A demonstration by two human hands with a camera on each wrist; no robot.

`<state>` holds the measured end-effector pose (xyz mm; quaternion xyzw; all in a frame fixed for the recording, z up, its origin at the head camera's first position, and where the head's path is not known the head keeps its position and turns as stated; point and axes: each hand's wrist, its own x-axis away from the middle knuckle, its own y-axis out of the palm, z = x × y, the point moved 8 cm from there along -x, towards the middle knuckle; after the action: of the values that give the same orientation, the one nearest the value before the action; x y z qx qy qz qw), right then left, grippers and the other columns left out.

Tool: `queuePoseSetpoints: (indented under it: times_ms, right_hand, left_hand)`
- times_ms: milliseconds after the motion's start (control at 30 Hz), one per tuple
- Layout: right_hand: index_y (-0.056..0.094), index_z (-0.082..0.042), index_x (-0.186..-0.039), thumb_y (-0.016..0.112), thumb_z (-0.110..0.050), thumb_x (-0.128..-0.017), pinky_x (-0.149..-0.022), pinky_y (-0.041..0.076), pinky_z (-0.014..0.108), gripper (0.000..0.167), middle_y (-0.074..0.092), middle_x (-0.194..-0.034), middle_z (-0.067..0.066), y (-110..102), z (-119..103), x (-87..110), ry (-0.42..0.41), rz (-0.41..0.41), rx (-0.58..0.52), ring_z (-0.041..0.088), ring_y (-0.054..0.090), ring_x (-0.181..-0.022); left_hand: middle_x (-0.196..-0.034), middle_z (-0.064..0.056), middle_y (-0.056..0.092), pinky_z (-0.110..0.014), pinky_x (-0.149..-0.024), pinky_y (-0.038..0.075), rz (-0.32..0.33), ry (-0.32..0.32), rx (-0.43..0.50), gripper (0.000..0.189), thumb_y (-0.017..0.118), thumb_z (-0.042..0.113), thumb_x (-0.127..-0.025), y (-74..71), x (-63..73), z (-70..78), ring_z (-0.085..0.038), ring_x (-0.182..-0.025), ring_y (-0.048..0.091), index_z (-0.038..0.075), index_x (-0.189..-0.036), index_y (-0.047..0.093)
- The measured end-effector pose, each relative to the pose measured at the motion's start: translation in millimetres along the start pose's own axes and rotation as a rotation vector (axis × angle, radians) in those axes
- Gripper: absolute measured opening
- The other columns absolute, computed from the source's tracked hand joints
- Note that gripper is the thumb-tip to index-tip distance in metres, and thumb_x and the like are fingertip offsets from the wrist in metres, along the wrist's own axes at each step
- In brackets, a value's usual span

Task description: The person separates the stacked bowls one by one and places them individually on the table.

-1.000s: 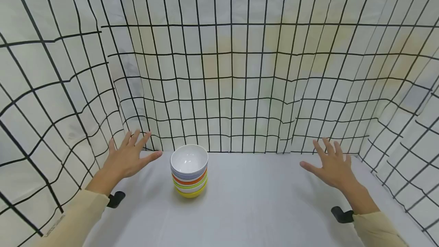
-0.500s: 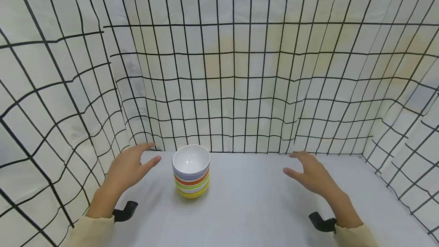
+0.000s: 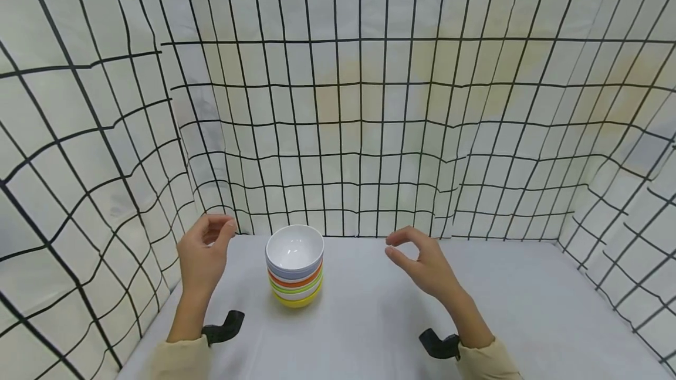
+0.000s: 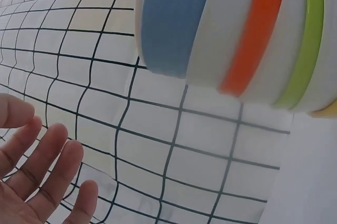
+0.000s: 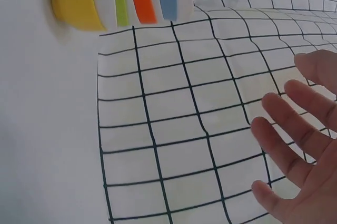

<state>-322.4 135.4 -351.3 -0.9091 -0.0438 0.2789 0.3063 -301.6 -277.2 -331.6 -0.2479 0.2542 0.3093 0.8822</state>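
A stack of nested bowls (image 3: 294,265) stands on the white table, its white inside facing up and bands of blue, orange, green and yellow down its side. Just left of the stack is my left hand (image 3: 203,257), raised above the table. Its fingers bend loosely towards the thumb and hold nothing; the left wrist view shows this hand (image 4: 47,176) beside the banded bowls (image 4: 242,34). My right hand (image 3: 422,263) hovers to the right of the stack, thumb and fingers apart and empty. In the right wrist view its fingers (image 5: 287,142) are spread in a relaxed curve.
White cloth walls with a black grid (image 3: 359,104) enclose the table (image 3: 338,333) at the back and both sides. A black wrist camera mount (image 3: 224,327) sits at the left wrist, and another mount (image 3: 439,345) at the right wrist.
Both hands have turned and moved inward, the right one moving a long way left towards the bowls. Their spread fingers have relaxed into a loose bend. The bowl stack stays in place.
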Motion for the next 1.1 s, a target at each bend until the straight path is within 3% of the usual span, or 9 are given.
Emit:
queuePoseSetpoints:
  times_ms: [167,400,600,900,1100]
  right_hand:
    - [0.070,-0.020,-0.109,0.071,-0.021,-0.096,-0.091,0.054,0.042,0.013,0.071,-0.107,-0.006,17,-9,-7.6,-0.023,0.041,-0.096,0.015,0.065,-0.107]
    - [0.069,-0.017,-0.108,0.070,-0.018,-0.096,-0.102,0.051,0.049,0.011,0.070,-0.105,-0.004,41,-7,-16.5,0.034,0.046,-0.227,0.017,0.066,-0.110]
    - [0.068,-0.014,-0.110,0.071,-0.019,-0.095,-0.105,0.052,0.052,0.016,0.070,-0.107,-0.002,65,-12,-23.8,0.053,0.038,-0.273,0.018,0.067,-0.108]
    - [0.065,-0.011,-0.118,0.073,-0.020,-0.093,-0.108,0.050,0.054,0.027,0.067,-0.120,0.010,94,-22,-36.9,0.081,0.039,-0.386,0.024,0.062,-0.112]
    - [0.063,-0.013,-0.121,0.074,-0.022,-0.091,-0.109,0.049,0.053,0.033,0.064,-0.124,0.005,110,-18,-42.1,0.126,0.053,-0.448,0.031,0.059,-0.116]
  left_hand:
    - [-0.078,0.024,0.064,-0.011,-0.068,0.046,0.005,-0.029,0.062,0.014,0.066,0.020,-0.099,9.8,4.3,-9.0,0.006,-0.073,0.062,0.008,-0.100,0.073]
    - [-0.084,0.012,0.069,-0.013,-0.069,0.048,-0.064,-0.042,0.086,0.013,0.066,0.020,-0.100,22.5,4.1,-21.2,0.004,-0.077,0.064,0.009,-0.104,0.071]
    - [-0.101,-0.008,0.073,-0.014,-0.074,0.049,-0.251,-0.101,0.031,0.021,0.062,0.022,-0.102,34.1,8.7,-35.9,0.004,-0.084,0.063,0.009,-0.117,0.067]
    - [-0.126,-0.013,0.066,-0.034,-0.090,0.055,-0.564,-0.180,-0.019,0.032,0.052,0.026,-0.107,62.3,21.5,-64.6,-0.024,-0.110,0.065,0.012,-0.136,0.056]
    - [-0.134,-0.019,0.061,-0.040,-0.094,0.056,-0.695,-0.249,-0.016,0.035,0.049,0.015,-0.106,77.6,35.4,-85.3,-0.029,-0.115,0.064,0.009,-0.141,0.051]
